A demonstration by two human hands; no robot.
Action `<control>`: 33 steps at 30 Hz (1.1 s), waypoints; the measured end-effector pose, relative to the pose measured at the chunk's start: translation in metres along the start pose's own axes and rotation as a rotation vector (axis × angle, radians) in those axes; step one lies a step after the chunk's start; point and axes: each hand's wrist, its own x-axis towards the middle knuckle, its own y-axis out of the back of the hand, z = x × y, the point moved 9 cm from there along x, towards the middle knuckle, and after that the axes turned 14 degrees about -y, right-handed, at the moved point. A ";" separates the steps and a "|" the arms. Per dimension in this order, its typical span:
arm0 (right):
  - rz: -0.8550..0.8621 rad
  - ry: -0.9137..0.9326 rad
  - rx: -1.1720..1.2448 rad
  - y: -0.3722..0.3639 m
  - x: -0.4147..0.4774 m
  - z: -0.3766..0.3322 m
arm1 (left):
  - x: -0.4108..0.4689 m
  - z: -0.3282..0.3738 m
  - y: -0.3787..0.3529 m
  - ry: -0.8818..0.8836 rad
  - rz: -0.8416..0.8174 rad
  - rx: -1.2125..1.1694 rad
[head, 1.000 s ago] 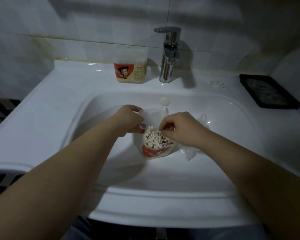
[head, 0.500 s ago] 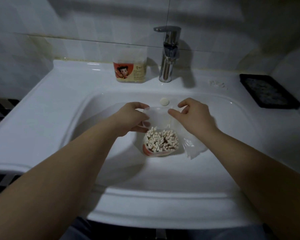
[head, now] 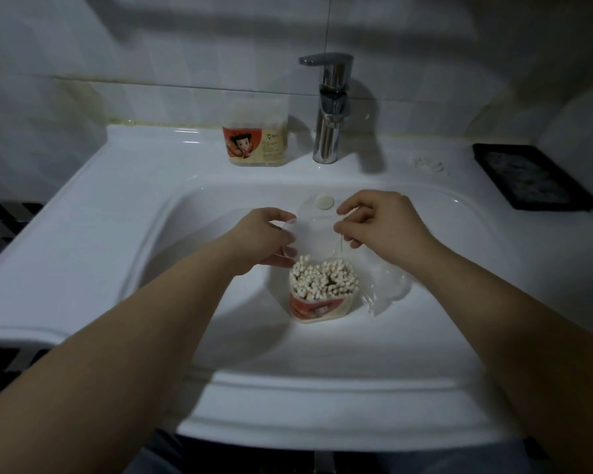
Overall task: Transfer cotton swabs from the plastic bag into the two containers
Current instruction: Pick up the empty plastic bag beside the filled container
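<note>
1. Now, the swabs (head: 322, 278) are standing upright, packed in the near tub (head: 317, 307), which is sitting in the sink (head: 117, 206) basin.
2. They're looking light, thin and loose, so likely to scatter. You'd be safer pinching a bundle mid-shaft, not by the soft tips.
3. Your left hand (head: 267, 241) is gripping the left edge of the clear lid (head: 314, 234) just behind that tub, and your right hand (head: 374, 224) is pinching its right edge.
4. You're looking at two tubs, the far tub (head: 255, 135) sitting capped beside the tap (head: 329, 107). There's one lid and one bag (head: 387, 289), lying crumpled just right of the near tub. The swabs are too many to count.
</note>
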 end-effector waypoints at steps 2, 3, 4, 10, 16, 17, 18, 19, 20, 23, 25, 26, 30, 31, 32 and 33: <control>-0.098 0.015 -0.079 -0.011 -0.006 -0.001 | 0.001 -0.002 0.001 0.008 0.009 0.004; -0.141 0.012 -0.103 -0.016 -0.009 0.000 | 0.002 -0.002 0.001 0.009 0.010 0.005; -0.177 0.015 -0.120 -0.021 -0.010 0.000 | 0.002 -0.002 0.000 0.009 0.010 0.007; -0.181 0.029 -0.055 -0.019 -0.010 -0.002 | 0.002 -0.002 0.000 0.013 0.007 0.005; -0.255 0.097 -0.504 -0.040 -0.011 0.010 | 0.000 0.000 0.000 0.012 0.004 0.017; -0.255 0.127 -0.594 -0.044 -0.012 0.010 | 0.000 0.000 0.001 0.015 0.007 0.022; -0.265 0.154 -0.653 -0.047 -0.013 0.010 | 0.000 0.000 0.001 0.015 0.009 0.028; -0.287 0.180 -0.698 -0.051 -0.015 0.011 | 0.000 0.000 0.002 0.014 0.013 0.036; -0.315 0.196 -0.742 -0.056 -0.016 0.012 | 0.000 0.000 0.003 0.011 0.020 0.051; -0.330 0.227 -0.787 -0.057 -0.021 0.007 | 0.002 0.002 0.006 -0.008 0.035 0.164; -0.207 0.219 -0.733 -0.040 -0.015 -0.002 | 0.004 0.009 0.008 -0.086 0.037 0.346; -0.107 0.200 -0.719 -0.026 -0.010 -0.005 | 0.004 0.016 0.010 -0.150 0.046 0.479; 0.230 -0.077 -0.688 0.031 0.014 0.017 | -0.002 0.045 0.007 -0.387 0.067 0.763; 0.249 -0.173 -0.703 0.040 0.016 0.027 | -0.003 0.047 0.002 -0.402 0.025 0.754; 0.229 -0.273 -0.717 0.045 0.017 0.039 | -0.005 0.046 -0.004 -0.402 -0.035 0.751; 0.188 -0.362 -0.721 0.046 0.016 0.050 | -0.007 0.044 -0.010 -0.402 -0.095 0.750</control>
